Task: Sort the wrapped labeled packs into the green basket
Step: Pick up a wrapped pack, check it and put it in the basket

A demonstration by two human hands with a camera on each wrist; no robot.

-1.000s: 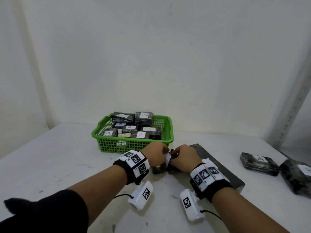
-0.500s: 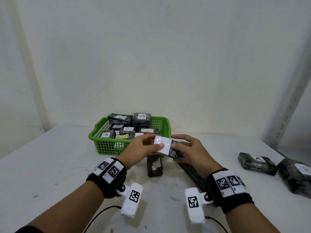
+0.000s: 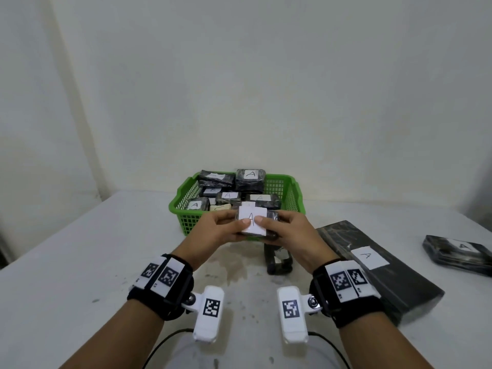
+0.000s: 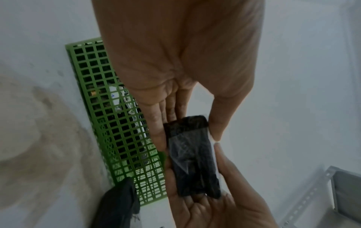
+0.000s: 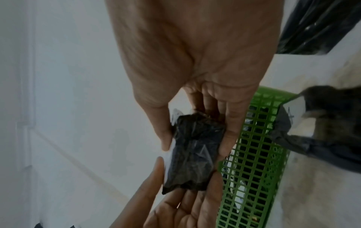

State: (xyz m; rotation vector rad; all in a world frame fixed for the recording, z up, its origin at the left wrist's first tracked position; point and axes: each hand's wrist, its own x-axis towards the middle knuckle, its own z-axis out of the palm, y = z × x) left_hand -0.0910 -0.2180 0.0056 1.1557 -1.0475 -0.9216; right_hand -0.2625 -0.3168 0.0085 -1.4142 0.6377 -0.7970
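Both our hands are clamped on one small dark wrapped pack point(image 3: 269, 222), raised above the table point(image 3: 80, 262) just in front of the green basket point(image 3: 186, 209). Our left hand point(image 3: 215, 230) grips its left end and our right hand point(image 3: 287, 230) grips its right end, with both thumbs pressed on the white label point(image 3: 251, 218) on top, which carries a handwritten letter A. From the left wrist view we see the pack point(image 4: 193, 155) pinched between thumb and fingers point(image 4: 156, 123), with the basket's mesh wall point(image 4: 117, 123) just behind it. The right wrist view shows the same grip from the other side: the pack point(image 5: 195, 151) sits between thumb and fingers point(image 5: 230, 135), close to the basket point(image 5: 254, 162). Inside the basket lie several more dark wrapped packs point(image 3: 250, 179) with white labels, most marked A, and they are stacked up to the rim at the back. On the table below our hands rests a small dark object point(image 3: 278, 262) that we cannot identify. To our right lies a long flat dark package point(image 3: 372, 262) with an A label, and further right another labeled pack point(image 3: 458, 253) sits near the table's edge.
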